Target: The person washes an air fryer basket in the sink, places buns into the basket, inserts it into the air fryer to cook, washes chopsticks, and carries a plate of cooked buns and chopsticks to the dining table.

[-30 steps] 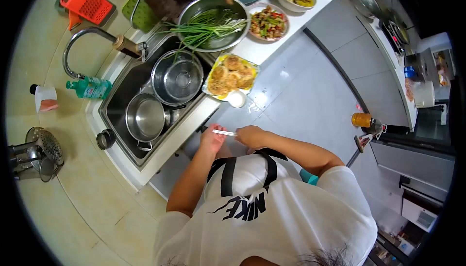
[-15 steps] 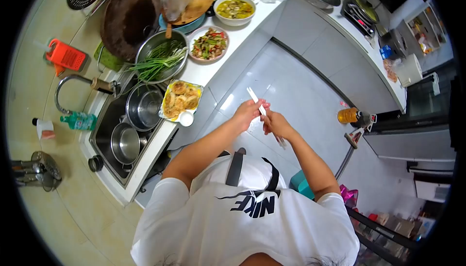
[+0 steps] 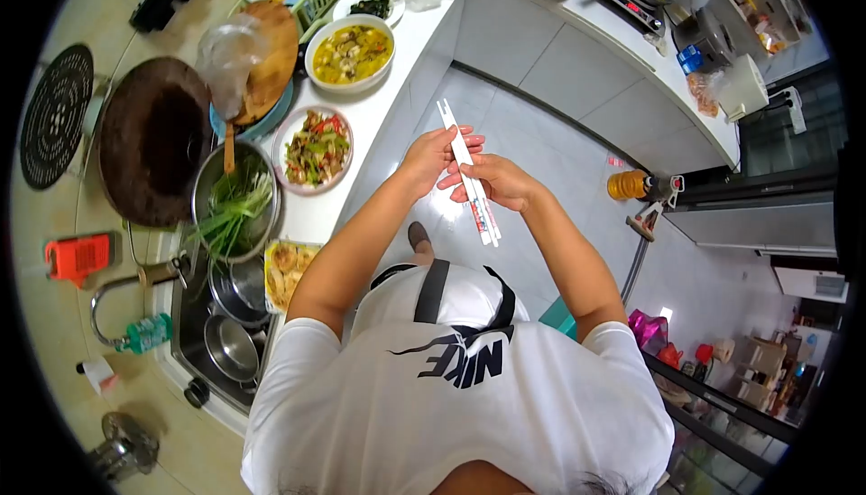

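Several white chopsticks [image 3: 462, 150] with coloured patterns at their lower ends lie together in a bundle in front of my body, over the floor. My left hand [image 3: 430, 161] grips them towards the upper part, its fingers passing beneath them. My right hand [image 3: 503, 182] holds the same bundle lower down, thumb on top and fingers underneath. To the left on the counter stand a plate of stir-fried peppers and meat [image 3: 315, 149] and a white bowl of yellow soup [image 3: 351, 55], both apart from my hands.
Left of me are a sink [image 3: 192, 328] with pots, a colander of green onions [image 3: 233, 206], a tray of browned flat cakes [image 3: 287, 269] and a large wok [image 3: 153, 143]. An oil bottle [image 3: 624, 185] stands on the floor at right. Another counter [image 3: 622, 53] runs along the back.
My view has turned and moved forward, so the counter dishes sit further left and lower. The hands have risen in view, and the chopsticks' patterned ends now show.
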Demonstrator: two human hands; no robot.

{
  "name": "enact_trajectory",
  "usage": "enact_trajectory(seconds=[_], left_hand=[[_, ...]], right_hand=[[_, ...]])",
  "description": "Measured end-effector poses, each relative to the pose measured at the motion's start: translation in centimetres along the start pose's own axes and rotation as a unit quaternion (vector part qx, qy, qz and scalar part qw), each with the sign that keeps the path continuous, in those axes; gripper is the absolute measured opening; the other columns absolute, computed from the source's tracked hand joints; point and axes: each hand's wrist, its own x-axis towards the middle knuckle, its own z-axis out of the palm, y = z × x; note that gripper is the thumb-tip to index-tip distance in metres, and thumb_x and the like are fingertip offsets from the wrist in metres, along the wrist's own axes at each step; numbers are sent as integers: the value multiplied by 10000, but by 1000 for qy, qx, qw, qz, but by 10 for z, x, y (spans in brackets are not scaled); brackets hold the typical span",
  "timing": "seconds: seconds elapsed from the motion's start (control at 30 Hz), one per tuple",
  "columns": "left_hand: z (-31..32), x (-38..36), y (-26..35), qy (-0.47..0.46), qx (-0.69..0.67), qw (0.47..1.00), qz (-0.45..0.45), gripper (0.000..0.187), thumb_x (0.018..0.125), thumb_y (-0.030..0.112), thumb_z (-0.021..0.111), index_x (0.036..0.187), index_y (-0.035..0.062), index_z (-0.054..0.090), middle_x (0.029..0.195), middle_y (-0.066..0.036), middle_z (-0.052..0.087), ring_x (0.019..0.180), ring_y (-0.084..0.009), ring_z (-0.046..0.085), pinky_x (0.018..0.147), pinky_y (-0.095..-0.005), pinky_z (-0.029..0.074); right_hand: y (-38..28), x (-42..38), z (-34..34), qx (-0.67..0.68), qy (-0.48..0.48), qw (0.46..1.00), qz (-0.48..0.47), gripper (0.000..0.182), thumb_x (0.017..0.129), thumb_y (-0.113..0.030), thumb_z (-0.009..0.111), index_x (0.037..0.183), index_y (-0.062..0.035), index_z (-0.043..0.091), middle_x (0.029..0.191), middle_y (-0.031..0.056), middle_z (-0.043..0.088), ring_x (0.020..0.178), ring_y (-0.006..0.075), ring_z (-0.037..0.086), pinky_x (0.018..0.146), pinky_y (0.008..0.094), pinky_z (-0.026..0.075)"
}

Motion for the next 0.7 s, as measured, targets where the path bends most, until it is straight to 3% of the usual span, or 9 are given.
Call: enact_trajectory(seconds=[0.17,0.27,0.3,0.4,0.43,0.57,0.7], left_hand=[[-20,64,21,-15,14,1000,-9,467,1012,368,390,1360,57,391,1061,-47,582,968,-132,563,822,-274,468],[3,75,38,-30,41,998,-25,440,1002,419,412,1270,71,443,997,-29,567,813,-72,535,710,-225,454],[-9,94,25,-50,43,997,-47,400,1009,382,401,1276,89,449,989,3,567,890,-92,544,788,-277,444],[2,110,32,-67,147,985,-69,340,1004,353,427,1210,91,496,958,-8,579,889,-90,549,791,-286,443],[2,119,31,-56,136,986,-79,276,997,326,453,1105,86,534,865,-14,567,806,-98,546,717,-272,440],[-4,154,33,-26,95,994,-56,252,993,318,471,1008,74,534,725,14,489,646,-85,464,552,-226,366],[12,181,50,26,69,997,-37,251,990,327,477,987,83,534,737,15,486,637,-67,439,534,-212,332]], right_hand=[[-51,47,-26,-43,149,982,-106,223,991,-214,454,1112,-36,510,1141,159,626,1010,211,626,879,340,505],[-87,61,-40,-18,215,963,-160,226,996,-186,426,1128,-19,504,1163,175,610,1032,221,612,903,354,496],[-90,70,-53,-32,211,955,-206,185,993,-177,434,1087,-31,497,1182,190,602,1069,229,592,924,368,481],[-111,87,-79,-29,205,947,-247,178,991,-175,437,1081,-34,498,1193,201,596,1095,243,580,933,367,472],[-119,92,-86,-26,206,946,-249,186,986,-190,453,1079,-35,497,1159,194,611,1080,251,591,910,363,482],[-155,107,-118,-12,163,971,-174,240,966,-257,527,1083,-50,492,1024,147,646,967,226,632,843,354,505],[-178,127,-158,4,58,991,-124,245,960,-285,541,1034,-52,532,1004,128,638,940,215,632,804,340,517]])
